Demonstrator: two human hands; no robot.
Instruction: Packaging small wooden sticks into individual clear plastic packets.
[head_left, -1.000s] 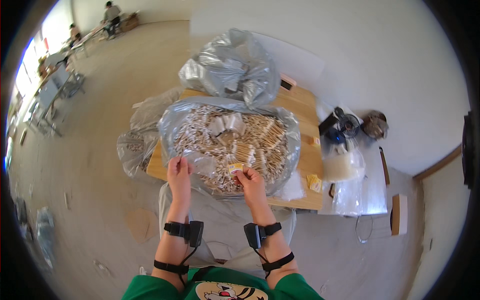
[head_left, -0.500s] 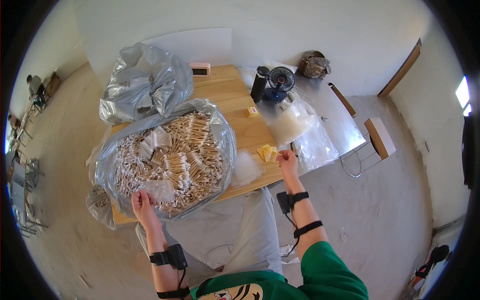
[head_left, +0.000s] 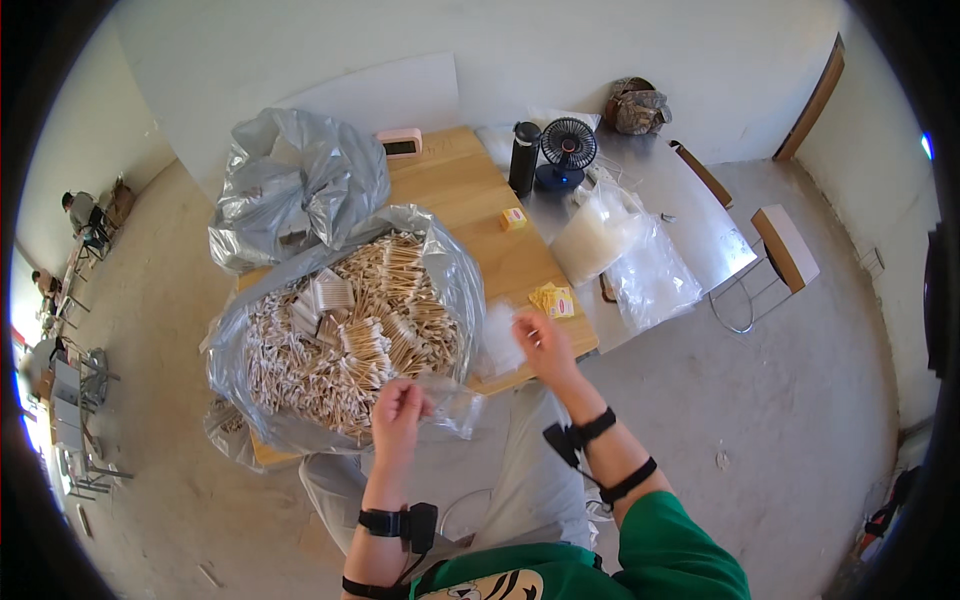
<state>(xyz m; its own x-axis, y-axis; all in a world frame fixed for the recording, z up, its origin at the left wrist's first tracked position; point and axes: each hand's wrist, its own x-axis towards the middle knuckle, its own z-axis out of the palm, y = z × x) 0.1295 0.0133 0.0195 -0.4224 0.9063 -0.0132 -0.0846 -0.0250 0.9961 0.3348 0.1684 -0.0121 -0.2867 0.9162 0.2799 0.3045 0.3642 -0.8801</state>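
Note:
A clear plastic bag [head_left: 455, 408] is pinched in the fingers of my left hand [head_left: 397, 418], at the near right edge of the large grey bag [head_left: 455, 265] full of wooden-stick cotton swabs [head_left: 350, 350]. My right hand [head_left: 546, 350] hovers beside the stack of clear bags [head_left: 498, 345], its fingers curled together. Whatever it may hold is too small to make out. Just beyond this hand lies a small pile of yellow cards [head_left: 555, 301] on the wooden table [head_left: 480, 200].
A second grey bag [head_left: 290, 185] stands at the back left, near a pink-framed device [head_left: 400, 143]. A small yellow box [head_left: 512, 219] sits mid-table. On the metal table [head_left: 700, 235] are a black flask [head_left: 524, 160], a fan [head_left: 567, 155] and plastic bags [head_left: 640, 260]. A stool [head_left: 785, 245] stands right.
My left hand has moved right with the clear bag, away from above the swabs. My right hand has left the yellow cards and come left toward it. The view has shifted slightly.

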